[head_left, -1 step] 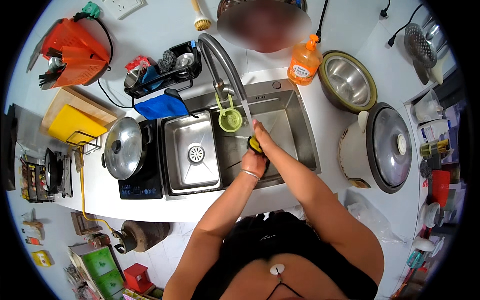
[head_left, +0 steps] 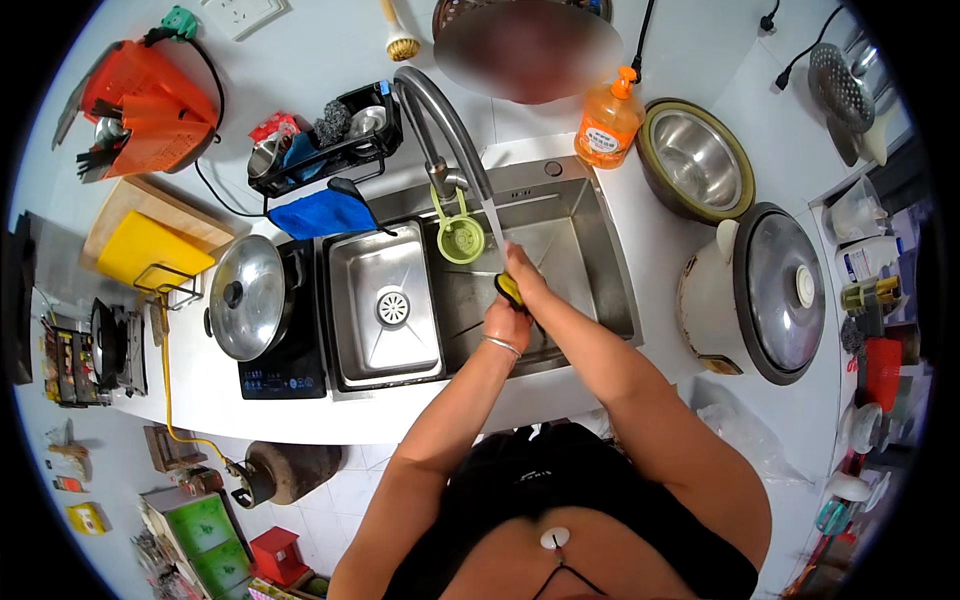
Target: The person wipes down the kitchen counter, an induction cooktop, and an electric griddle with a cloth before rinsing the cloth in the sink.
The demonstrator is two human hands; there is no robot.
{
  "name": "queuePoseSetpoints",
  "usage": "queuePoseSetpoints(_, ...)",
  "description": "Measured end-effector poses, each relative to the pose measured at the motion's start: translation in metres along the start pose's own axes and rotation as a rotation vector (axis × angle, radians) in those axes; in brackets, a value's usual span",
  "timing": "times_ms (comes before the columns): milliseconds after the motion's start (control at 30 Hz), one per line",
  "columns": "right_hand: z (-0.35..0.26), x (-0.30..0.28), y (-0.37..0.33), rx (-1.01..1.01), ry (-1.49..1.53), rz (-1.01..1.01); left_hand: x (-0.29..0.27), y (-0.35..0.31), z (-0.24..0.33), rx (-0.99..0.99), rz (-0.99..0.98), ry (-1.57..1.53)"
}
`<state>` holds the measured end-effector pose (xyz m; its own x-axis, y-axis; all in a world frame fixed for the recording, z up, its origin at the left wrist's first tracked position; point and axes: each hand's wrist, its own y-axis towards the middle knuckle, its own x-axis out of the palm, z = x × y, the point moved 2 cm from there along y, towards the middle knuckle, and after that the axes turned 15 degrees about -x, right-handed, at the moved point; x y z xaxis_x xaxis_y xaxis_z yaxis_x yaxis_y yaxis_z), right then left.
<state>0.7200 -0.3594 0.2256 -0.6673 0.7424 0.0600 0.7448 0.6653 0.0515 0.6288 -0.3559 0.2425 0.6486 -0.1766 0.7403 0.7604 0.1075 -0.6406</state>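
Over the right basin of the steel sink (head_left: 590, 240), my left hand (head_left: 507, 324) is closed round a small yellow-and-black object (head_left: 509, 290); too little of it shows to name its kind. Pressed along its right side is my right hand (head_left: 526, 272), fingers together and mostly hidden. Water (head_left: 494, 222) runs from the grey curved faucet (head_left: 448, 105) down to the right fingertips. A pale green strainer cup (head_left: 461, 240) hangs beneath the faucet, left of the stream.
Left of the basin sits a steel drain tray (head_left: 352, 350), then a lidded pan (head_left: 247, 300) on a black induction cooker (head_left: 285, 378). An orange soap bottle (head_left: 607, 125), nested bowls (head_left: 695, 160) and a large lidded cooker (head_left: 770, 295) stand to the right. A blue cloth (head_left: 320, 210) hangs behind.
My right hand's fingertips sit very slightly lower at the stream. Both hands otherwise stay over the basin with the yellow-and-black object.
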Motion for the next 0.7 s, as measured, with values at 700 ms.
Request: queuePoseSetpoints(700, 0.038, -0.006, -0.039, 0.395, 0.359, -0.182, -0.033, -0.030, 0.024, 0.028, -0.315, -0.360)
